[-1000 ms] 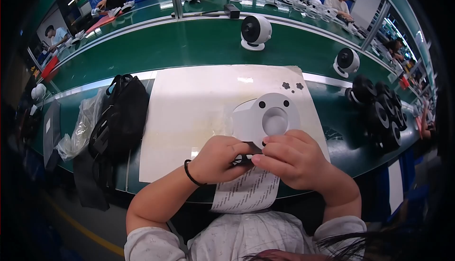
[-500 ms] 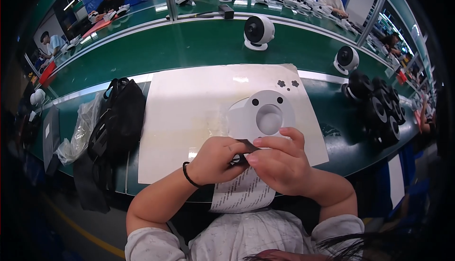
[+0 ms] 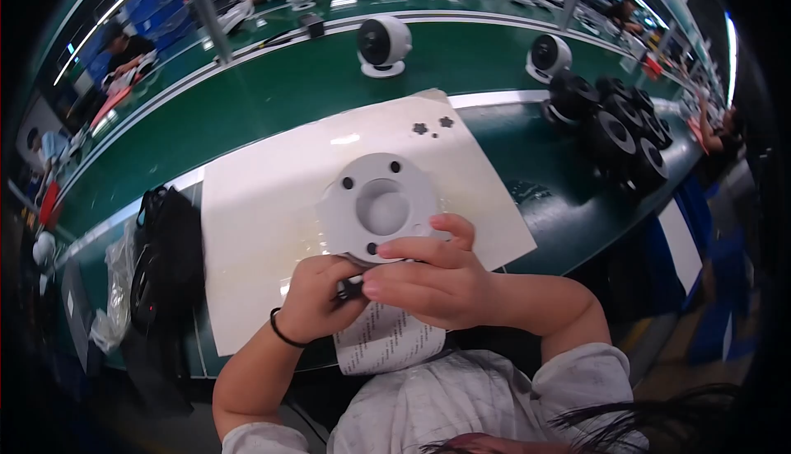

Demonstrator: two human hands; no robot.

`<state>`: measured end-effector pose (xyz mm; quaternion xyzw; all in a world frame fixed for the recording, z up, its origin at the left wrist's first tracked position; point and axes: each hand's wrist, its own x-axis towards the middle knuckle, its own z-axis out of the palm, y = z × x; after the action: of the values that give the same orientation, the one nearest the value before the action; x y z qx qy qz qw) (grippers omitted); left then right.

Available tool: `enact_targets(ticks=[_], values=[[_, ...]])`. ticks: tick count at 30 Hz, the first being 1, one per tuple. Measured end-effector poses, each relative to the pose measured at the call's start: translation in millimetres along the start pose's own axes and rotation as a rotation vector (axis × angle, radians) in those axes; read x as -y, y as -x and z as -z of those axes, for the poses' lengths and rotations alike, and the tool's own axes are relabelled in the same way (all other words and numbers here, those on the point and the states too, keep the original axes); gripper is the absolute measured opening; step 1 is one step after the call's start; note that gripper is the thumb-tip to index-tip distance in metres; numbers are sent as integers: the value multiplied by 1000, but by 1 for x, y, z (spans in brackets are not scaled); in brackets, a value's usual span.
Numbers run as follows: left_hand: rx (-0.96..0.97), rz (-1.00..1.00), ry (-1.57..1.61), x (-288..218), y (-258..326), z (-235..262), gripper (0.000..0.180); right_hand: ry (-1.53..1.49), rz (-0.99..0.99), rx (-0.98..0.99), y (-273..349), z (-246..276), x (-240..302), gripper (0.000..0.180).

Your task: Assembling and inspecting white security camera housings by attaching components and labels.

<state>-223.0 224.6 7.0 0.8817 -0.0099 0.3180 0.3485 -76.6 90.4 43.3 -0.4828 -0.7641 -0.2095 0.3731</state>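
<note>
A white round base point(image 3: 416, 194) with a wide round hollow lies before me. Two black round pads, one at its upper left point(image 3: 348, 183) and one at its upper right point(image 3: 395, 167), sit on its face. My right hand point(image 3: 437, 281) has its fingertips at a third black pad point(image 3: 371, 248) on the near rim. A shallow bare recess point(image 3: 422, 229) shows beside the right fingers. My left hand point(image 3: 325, 297) is closed on a small dark piece point(image 3: 349, 289) just below the base; most of it is hidden by the fingers. Strips of printed backing paper point(image 3: 387, 343) hang beneath my hands.
Under the base lies a cream board point(image 3: 264, 223), with small black flower-shaped pieces point(image 3: 421, 128) near its far corner. A black bag point(image 3: 169, 248) is at left. White cameras point(image 3: 387, 44) stand beyond; several black round parts point(image 3: 614, 133) are at right. Co-workers sit across the bench.
My view has turned, shifting the scene left. The right fingers have moved from the dark piece in my left hand to the base's near rim, where a third black pad now shows.
</note>
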Motion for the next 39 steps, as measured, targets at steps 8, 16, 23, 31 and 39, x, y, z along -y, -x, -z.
enact_targets(ticks=[8,16,23,31,39], values=[[-155,-76,59,5,1,-4,25,-104,72,9,6,-10,0,26],[-73,-351,-113,4,2,3,31,-219,-370,-2,3,23,-25,46],[-109,-250,-72,7,7,7,30,-382,-504,108,-10,25,-28,43],[-123,-254,-99,6,1,8,25,-301,-505,232,-17,22,-24,42],[-133,-225,-135,3,-2,9,16,317,-109,132,-2,19,-11,29]])
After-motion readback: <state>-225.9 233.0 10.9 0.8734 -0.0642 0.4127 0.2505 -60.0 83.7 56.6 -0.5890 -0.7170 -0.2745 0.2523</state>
